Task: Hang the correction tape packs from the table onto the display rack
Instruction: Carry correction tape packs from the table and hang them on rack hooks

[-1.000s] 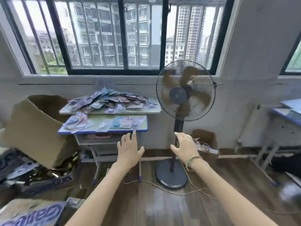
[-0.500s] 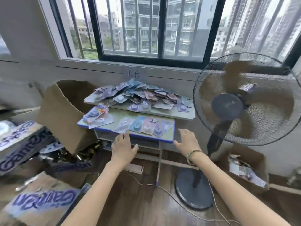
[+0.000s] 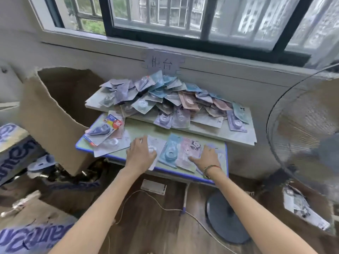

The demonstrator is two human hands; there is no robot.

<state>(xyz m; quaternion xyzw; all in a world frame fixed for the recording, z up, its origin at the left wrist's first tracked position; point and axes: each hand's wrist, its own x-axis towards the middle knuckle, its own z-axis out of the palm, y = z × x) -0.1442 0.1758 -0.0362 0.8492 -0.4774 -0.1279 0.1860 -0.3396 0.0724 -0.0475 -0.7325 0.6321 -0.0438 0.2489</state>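
Observation:
A small green table (image 3: 139, 131) with a blue edge stands under the window. A big heap of correction tape packs (image 3: 170, 99) lies on a board at its back. Along the front edge lie a few flat packs: a white one (image 3: 156, 143), a blue one (image 3: 170, 151) and a pink panda one (image 3: 190, 149). My left hand (image 3: 140, 155) rests palm down on the white pack, fingers spread. My right hand (image 3: 206, 158) lies flat on the packs to the right of the panda pack. Neither hand grips anything. No display rack is in view.
A standing fan (image 3: 304, 129) with a round base (image 3: 227, 219) crowds the right side. An open cardboard box (image 3: 55, 110) leans at the table's left. More packs (image 3: 104, 131) lie at the table's left end. Printed cartons (image 3: 22, 233) and a cable (image 3: 165, 208) lie on the wooden floor.
I have moved in close to the table. Both hands have come forward from the air and settled on the packs along the front edge.

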